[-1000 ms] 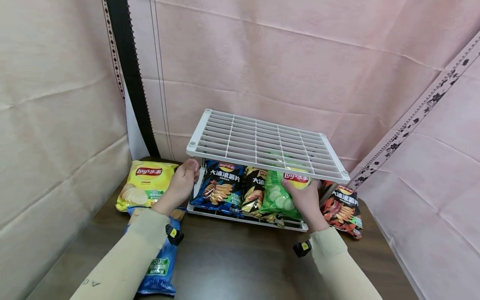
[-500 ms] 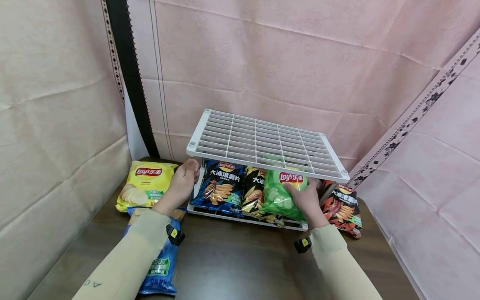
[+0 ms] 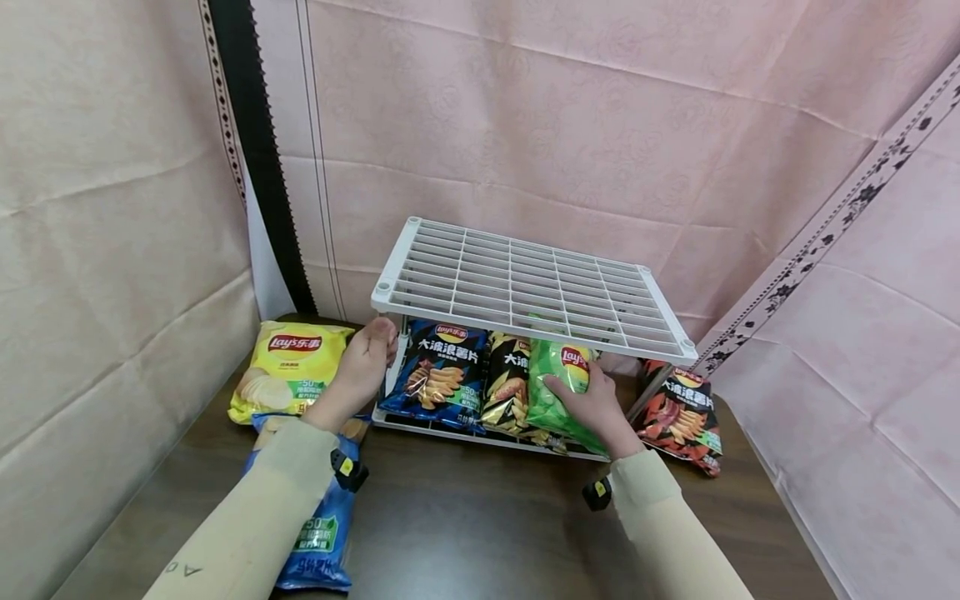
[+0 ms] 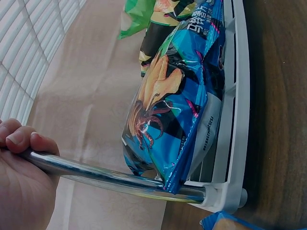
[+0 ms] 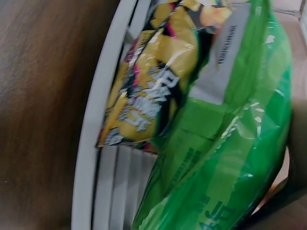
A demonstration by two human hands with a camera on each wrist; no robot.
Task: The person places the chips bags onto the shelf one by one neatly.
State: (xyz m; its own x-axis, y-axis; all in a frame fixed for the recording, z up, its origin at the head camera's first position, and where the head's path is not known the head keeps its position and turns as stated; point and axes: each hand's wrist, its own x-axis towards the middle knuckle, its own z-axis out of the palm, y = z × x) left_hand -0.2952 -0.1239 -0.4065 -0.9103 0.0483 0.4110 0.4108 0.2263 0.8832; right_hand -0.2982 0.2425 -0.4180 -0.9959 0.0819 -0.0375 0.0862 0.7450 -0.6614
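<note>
In the head view, a white two-level rack [image 3: 387,279] stands with several chip bags on its lower shelf. My left hand [image 3: 367,358] is at the rack's near left corner; the left wrist view shows its fingers curled round a shiny metal post [image 4: 120,180]. My right hand [image 3: 600,407] grips the right side of a green chip bag [image 3: 555,408], thumb across its front. That bag leans beside a black-and-gold chip bag [image 3: 504,392], under the upper shelf's front edge. Further left stands a dark blue chip bag [image 3: 442,375]. The green bag hides most right-hand fingers in the right wrist view.
Left of the rack on the brown table [image 3: 450,525] lie a yellow chip bag [image 3: 288,358] and a light blue chip bag [image 3: 322,533], partly under my left forearm. A black-and-red chip bag [image 3: 682,421] sits right of the rack. Cloth [image 3: 570,125] hangs behind.
The green bag has shifted left towards the black-and-gold bag and turned, with my right hand moving along on it. My left hand stays at the post.
</note>
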